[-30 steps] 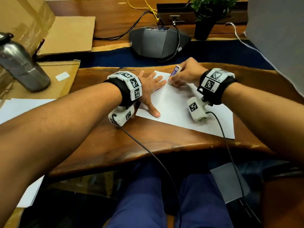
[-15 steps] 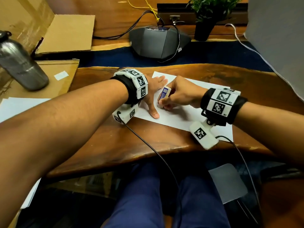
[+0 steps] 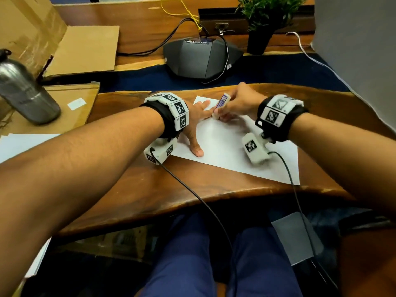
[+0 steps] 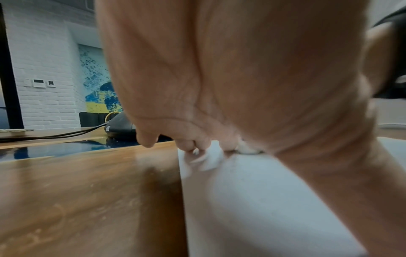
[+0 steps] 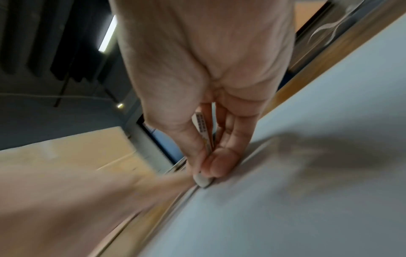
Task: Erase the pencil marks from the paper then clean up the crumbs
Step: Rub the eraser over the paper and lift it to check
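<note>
A white sheet of paper lies on the wooden table. My left hand lies flat on the sheet's left part, fingers spread, thumb stretched toward me. My right hand pinches a white eraser in a blue sleeve, its white tip down on the paper beside the left fingertips. In the right wrist view the eraser sits between thumb and fingers, tip touching the paper. The left wrist view shows the left hand pressing the paper. No pencil marks or crumbs are discernible.
A metal bottle stands on cardboard at the left. A black conference phone with cables and a potted plant sit behind the table. More white paper lies at the far left. Wrist camera cables hang over the near edge.
My right hand with the eraser was at the sheet's far part, came toward me, and now is back at the far part. The left hand has stayed flat on the paper.
</note>
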A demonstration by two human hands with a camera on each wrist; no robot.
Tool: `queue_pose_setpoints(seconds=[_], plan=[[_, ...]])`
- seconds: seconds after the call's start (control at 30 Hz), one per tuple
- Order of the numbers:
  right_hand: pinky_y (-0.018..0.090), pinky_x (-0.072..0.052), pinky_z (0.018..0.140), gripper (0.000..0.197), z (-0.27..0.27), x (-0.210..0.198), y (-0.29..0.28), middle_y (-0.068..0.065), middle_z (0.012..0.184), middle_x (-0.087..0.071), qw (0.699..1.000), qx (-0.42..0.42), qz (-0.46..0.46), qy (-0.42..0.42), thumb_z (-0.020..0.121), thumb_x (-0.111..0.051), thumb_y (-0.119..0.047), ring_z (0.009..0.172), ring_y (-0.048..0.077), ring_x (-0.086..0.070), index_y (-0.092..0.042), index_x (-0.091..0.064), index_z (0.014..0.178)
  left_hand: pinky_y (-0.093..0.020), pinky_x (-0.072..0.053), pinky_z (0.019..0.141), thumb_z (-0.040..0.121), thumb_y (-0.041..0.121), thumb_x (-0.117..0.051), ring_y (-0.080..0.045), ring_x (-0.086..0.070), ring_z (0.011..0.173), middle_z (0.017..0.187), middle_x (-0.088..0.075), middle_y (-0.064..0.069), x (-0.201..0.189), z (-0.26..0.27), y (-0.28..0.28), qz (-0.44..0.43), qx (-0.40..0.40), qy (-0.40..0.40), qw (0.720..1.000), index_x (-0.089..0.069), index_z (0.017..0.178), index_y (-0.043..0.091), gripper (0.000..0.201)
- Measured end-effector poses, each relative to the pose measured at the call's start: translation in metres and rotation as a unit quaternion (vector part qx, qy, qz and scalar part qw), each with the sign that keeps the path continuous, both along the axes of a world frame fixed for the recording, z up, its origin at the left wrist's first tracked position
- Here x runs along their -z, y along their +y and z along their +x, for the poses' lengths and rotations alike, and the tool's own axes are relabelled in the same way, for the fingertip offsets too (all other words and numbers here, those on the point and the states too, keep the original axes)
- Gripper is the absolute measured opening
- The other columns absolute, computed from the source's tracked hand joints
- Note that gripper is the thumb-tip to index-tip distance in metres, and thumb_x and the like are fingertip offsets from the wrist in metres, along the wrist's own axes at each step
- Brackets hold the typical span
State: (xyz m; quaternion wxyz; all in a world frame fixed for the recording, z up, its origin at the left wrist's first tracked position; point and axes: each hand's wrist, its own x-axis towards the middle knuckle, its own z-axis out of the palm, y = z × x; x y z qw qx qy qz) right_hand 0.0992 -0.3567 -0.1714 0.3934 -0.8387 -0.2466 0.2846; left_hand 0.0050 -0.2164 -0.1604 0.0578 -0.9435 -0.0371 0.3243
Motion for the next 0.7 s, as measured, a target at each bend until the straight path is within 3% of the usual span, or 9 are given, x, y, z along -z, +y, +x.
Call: queue_pose_setpoints(seconds=[0.07, 0.23, 0.4, 0.5, 0.57, 0.63, 0.7], plan=[[0.040, -0.063, 0.080, 0.029, 0.004, 0.003, 0.000, 0.016, 0.085, -0.078, 1.000, 0.025, 0.002, -0.011, 0.073, -0.089, -0.010, 0.076, 0.023, -0.077, 0.004, -0.076, 0.095, -0.054, -0.016, 0.118, 0.053, 0.068, -0.082, -0.028, 0.000, 0.152, 0.163, 0.022, 0.003, 0.001, 0.001, -0.004, 0.003, 0.002, 0.000, 1.000, 0.016, 0.153, 0.036, 0.144], [0.025, -0.061, 0.065, 0.020, -0.036, 0.012, -0.013, 0.010, 0.082, -0.078, 0.992, -0.110, -0.055, 0.027, 0.077, -0.086, -0.009, 0.069, 0.016, -0.074, -0.001, -0.077, 0.093, -0.052, -0.010, 0.119, 0.055, 0.063, -0.083, -0.024, 0.006, 0.152, 0.161, 0.025, 0.004, -0.002, -0.001, -0.002, -0.013, -0.007, -0.001, 1.000, 0.019, 0.152, 0.036, 0.144], [0.037, -0.063, 0.074, 0.031, 0.013, -0.001, -0.004, 0.016, 0.083, -0.077, 0.999, 0.047, -0.006, -0.019, 0.071, -0.090, -0.010, 0.074, 0.024, -0.077, 0.005, -0.075, 0.093, -0.055, -0.007, 0.119, 0.051, 0.064, -0.085, -0.023, 0.012, 0.151, 0.161, 0.027, 0.004, 0.004, 0.002, 0.003, -0.025, -0.003, -0.007, 1.000, 0.024, 0.150, 0.037, 0.150], [0.040, -0.063, 0.078, 0.026, -0.014, 0.008, -0.013, 0.012, 0.083, -0.078, 0.998, -0.026, -0.037, -0.033, 0.072, -0.090, -0.013, 0.080, 0.027, -0.076, 0.000, -0.078, 0.091, -0.054, -0.007, 0.121, 0.051, 0.065, -0.085, -0.021, 0.014, 0.151, 0.160, 0.028, 0.005, 0.007, 0.002, 0.004, -0.029, 0.002, -0.007, 1.000, 0.024, 0.150, 0.035, 0.150], [0.034, -0.063, 0.076, 0.024, -0.028, 0.012, -0.018, 0.011, 0.086, -0.078, 0.994, -0.093, -0.063, 0.006, 0.074, -0.088, -0.014, 0.080, 0.023, -0.076, -0.003, -0.079, 0.092, -0.054, -0.008, 0.121, 0.050, 0.065, -0.085, -0.021, 0.013, 0.151, 0.160, 0.028, 0.006, 0.007, 0.001, 0.006, -0.033, 0.001, -0.008, 0.999, 0.024, 0.150, 0.036, 0.151], [0.033, -0.063, 0.075, 0.028, -0.016, 0.006, -0.014, 0.013, 0.088, -0.078, 0.996, -0.075, -0.054, 0.005, 0.072, -0.089, -0.014, 0.076, 0.020, -0.075, 0.000, -0.078, 0.093, -0.054, -0.009, 0.121, 0.049, 0.065, -0.085, -0.021, 0.013, 0.151, 0.160, 0.028, 0.005, 0.007, 0.001, 0.006, -0.032, -0.002, -0.005, 0.999, 0.023, 0.150, 0.036, 0.151], [0.042, -0.063, 0.081, 0.035, 0.009, 0.001, -0.006, 0.015, 0.086, -0.078, 1.000, -0.002, -0.027, -0.016, 0.065, -0.093, -0.017, 0.078, 0.024, -0.076, 0.001, -0.077, 0.090, -0.055, -0.010, 0.120, 0.044, 0.068, -0.083, -0.022, 0.012, 0.151, 0.161, 0.027, 0.005, 0.006, 0.003, 0.004, -0.027, 0.000, -0.003, 1.000, 0.024, 0.150, 0.037, 0.154]])
